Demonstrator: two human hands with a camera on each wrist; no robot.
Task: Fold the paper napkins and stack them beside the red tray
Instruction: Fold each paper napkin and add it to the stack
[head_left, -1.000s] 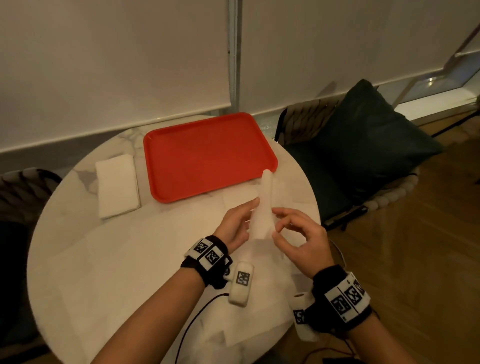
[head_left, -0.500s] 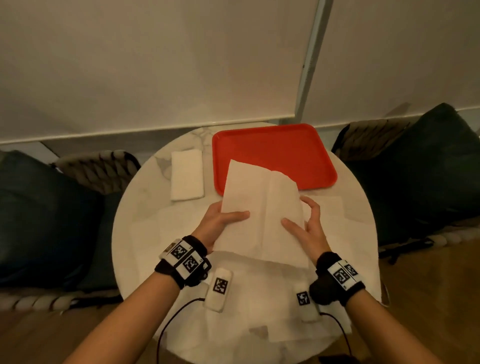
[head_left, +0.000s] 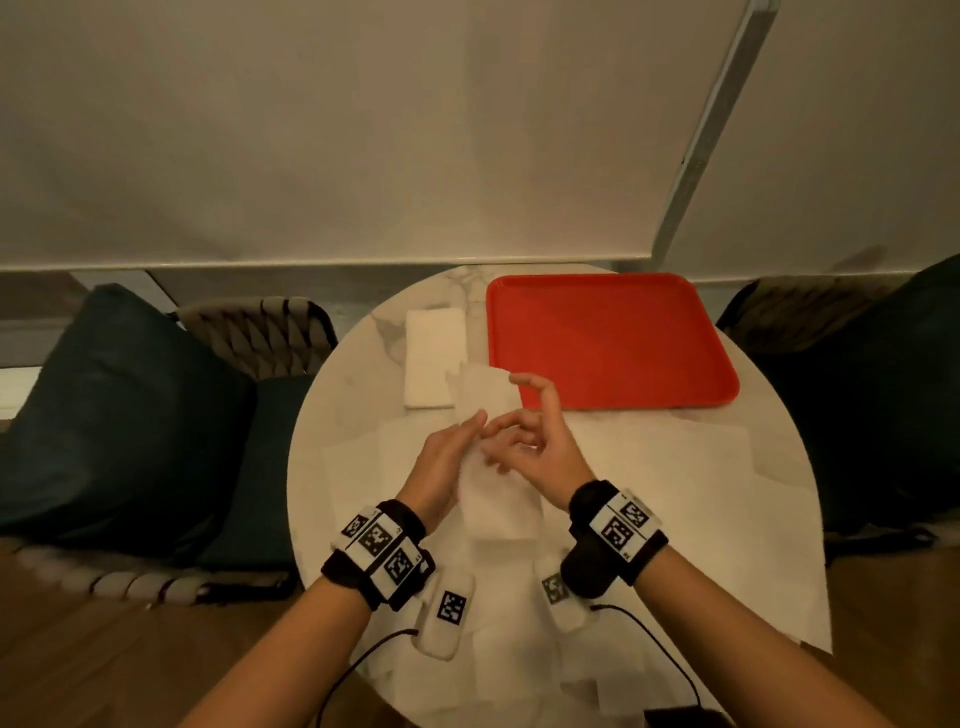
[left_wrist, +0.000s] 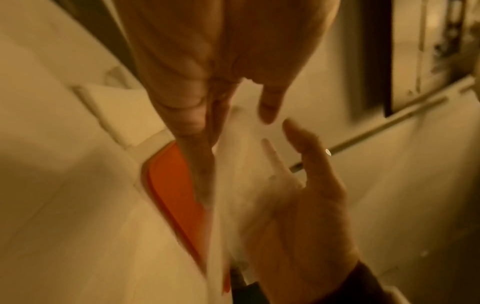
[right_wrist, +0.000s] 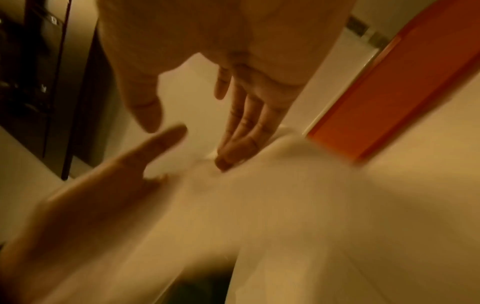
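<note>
A white paper napkin (head_left: 498, 499), folded into a narrow strip, lies between my hands at the middle of the round table. My left hand (head_left: 457, 447) lies along its left side with straight fingers (left_wrist: 200, 131), thumb on the napkin (left_wrist: 241, 164). My right hand (head_left: 524, 431) touches the napkin (right_wrist: 259, 195) with straight fingertips (right_wrist: 233, 148); its thumb stands apart and its index finger is lifted. The red tray (head_left: 613, 338) sits at the far right of the table. A stack of folded napkins (head_left: 434, 358) lies just left of it.
Several unfolded napkins (head_left: 665, 467) cover the near half of the marble table (head_left: 353, 415). Dark cushions (head_left: 119, 415) on woven chairs (head_left: 260, 332) flank the table on both sides. A pale wall stands behind it, and a wooden floor lies below.
Half a second ago both hands held the napkin spread wide in front of the tray. My hands have come together and the napkin is now a narrow folded strip.
</note>
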